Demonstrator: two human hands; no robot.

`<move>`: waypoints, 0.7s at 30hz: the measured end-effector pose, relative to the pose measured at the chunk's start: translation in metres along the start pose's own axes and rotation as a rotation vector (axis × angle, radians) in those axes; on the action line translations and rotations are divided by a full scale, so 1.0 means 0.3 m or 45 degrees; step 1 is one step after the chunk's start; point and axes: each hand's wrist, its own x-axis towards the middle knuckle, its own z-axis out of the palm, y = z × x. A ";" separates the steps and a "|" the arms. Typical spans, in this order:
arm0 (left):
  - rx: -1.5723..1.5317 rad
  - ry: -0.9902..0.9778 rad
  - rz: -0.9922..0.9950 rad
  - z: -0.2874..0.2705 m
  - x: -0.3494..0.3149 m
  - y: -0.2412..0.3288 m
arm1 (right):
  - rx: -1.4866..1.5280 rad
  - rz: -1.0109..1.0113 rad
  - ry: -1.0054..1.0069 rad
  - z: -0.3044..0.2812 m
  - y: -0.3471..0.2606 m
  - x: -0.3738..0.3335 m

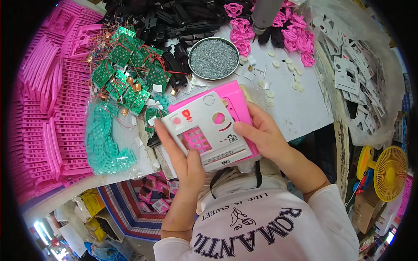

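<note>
In front of my body, both hands hold a pink plastic housing (237,96) with a white printed faceplate (204,118) lying over its front. Pink shows past the faceplate along the upper and right sides, and a pink grid is visible through its square window. My left hand (185,164) is closed on the lower left edge, its index finger stretched along the side. From the right, my right hand (266,135) grips the other edge, thumb on top; its other fingers are partly hidden behind the housing.
Beyond the housing stands a round tin of small metal screws (214,58). Green circuit boards (126,74), teal plastic parts (104,141) and stacked pink panels (43,113) fill the left. Pink rings (240,30) and a grey tool (264,15) are at the back; bagged white faceplates (352,74) lie right.
</note>
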 end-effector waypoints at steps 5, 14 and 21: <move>0.402 -0.083 0.255 -0.055 0.001 0.043 | -0.156 -0.128 0.062 0.022 -0.004 0.008; -0.222 0.030 -0.239 -0.050 0.020 0.115 | -0.111 -0.096 0.017 0.025 -0.018 0.025; 0.321 -0.105 -0.040 -0.035 -0.024 0.007 | -0.247 -0.190 -0.006 0.061 -0.003 0.011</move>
